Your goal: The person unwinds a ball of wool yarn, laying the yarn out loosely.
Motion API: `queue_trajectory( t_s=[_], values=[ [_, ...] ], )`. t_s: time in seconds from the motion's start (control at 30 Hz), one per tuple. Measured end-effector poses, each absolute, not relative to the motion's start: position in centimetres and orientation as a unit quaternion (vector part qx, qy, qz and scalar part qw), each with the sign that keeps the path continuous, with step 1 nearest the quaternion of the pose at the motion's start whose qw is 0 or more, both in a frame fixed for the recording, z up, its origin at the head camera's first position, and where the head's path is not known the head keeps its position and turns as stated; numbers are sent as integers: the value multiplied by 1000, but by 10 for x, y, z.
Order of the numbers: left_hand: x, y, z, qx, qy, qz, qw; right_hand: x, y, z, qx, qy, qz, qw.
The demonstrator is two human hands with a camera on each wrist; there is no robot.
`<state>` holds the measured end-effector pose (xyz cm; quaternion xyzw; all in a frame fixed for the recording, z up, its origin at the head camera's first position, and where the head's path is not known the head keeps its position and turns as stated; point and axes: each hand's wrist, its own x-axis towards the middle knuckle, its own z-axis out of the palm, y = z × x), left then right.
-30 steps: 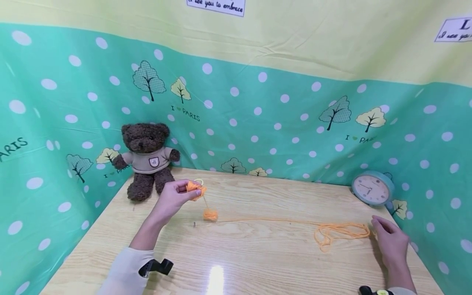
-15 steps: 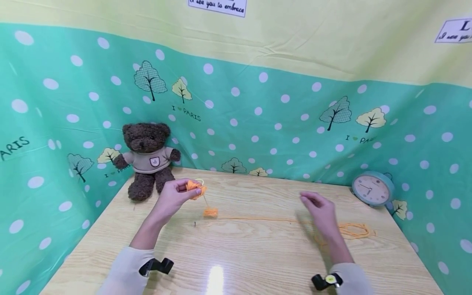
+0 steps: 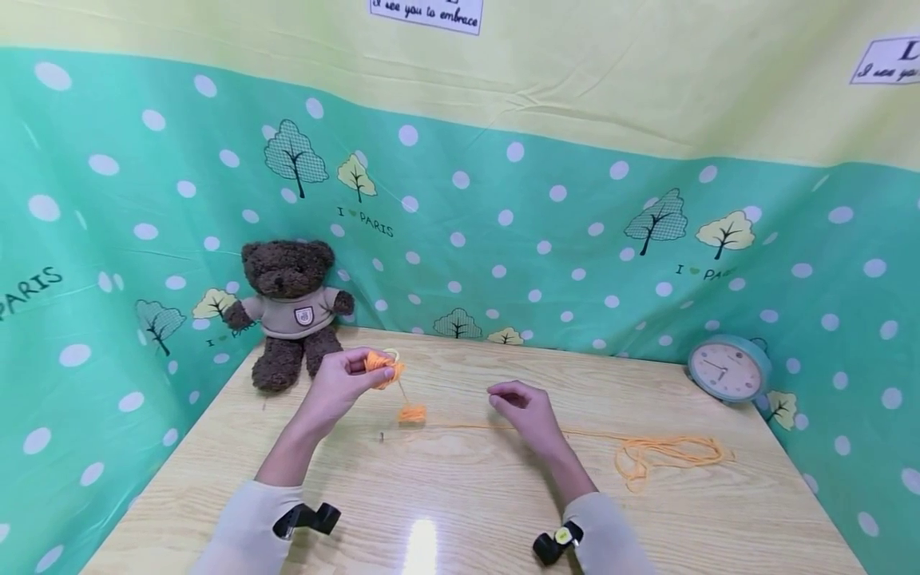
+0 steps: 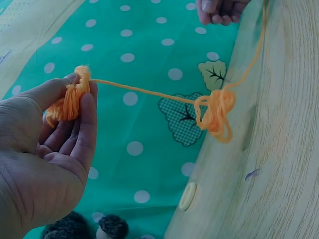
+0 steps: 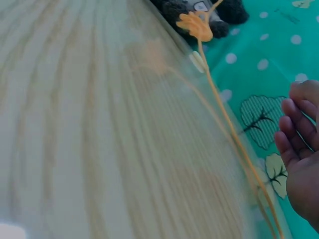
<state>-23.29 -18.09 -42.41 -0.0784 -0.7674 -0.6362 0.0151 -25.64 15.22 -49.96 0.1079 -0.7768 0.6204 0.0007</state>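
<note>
Left grip (image 3: 338,385): raised above the counter (image 3: 460,511) near its far left corner. Thumb and fingers (image 4: 85,124) pinch a small bundle of orange yarn (image 3: 382,367); in the left wrist view the bundle (image 4: 70,99) sits between the thumb tip and the fingertips.

Yarn path: one strand leaves the bundle and drops to a small orange knot of loops (image 3: 412,413), which hangs at or just above the counter surface; contact cannot be confirmed. From the knot (image 4: 215,112) the strand (image 3: 589,435) runs along the counter toward the right edge and ends in a loose tangle of orange loops (image 3: 664,454) near the right edge, in front of the clock.

Right grip (image 3: 523,410): positioned over the middle of the counter, just beside the strand, to the right of the knot. Fingers loosely curled, holding nothing. In the right wrist view the fingers (image 5: 299,129) lie next to the strand (image 5: 234,139); contact with it cannot be determined.

Other items: a brown teddy bear (image 3: 289,307) sits at the far left corner of the counter against the green dotted backdrop (image 3: 539,231). A round blue clock (image 3: 727,368) stands at the far right corner. A pale button (image 4: 188,195) lies on the counter near the far edge.
</note>
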Motion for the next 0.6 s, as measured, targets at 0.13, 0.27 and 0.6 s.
queue_trajectory(
  t_s=[0.13,0.27,0.6],
  values=[
    [-232,-180,-423,-77,-766,-639,16,-257,138,-504,131,-778,614,-20],
    [-232,-180,-423,-78,-763,-641,15,-257,128,-510,151,-781,605,-40],
    [-232,-182,-421,-81,-759,-646,23,-256,117,-524,186,-810,554,-45]
  ],
)
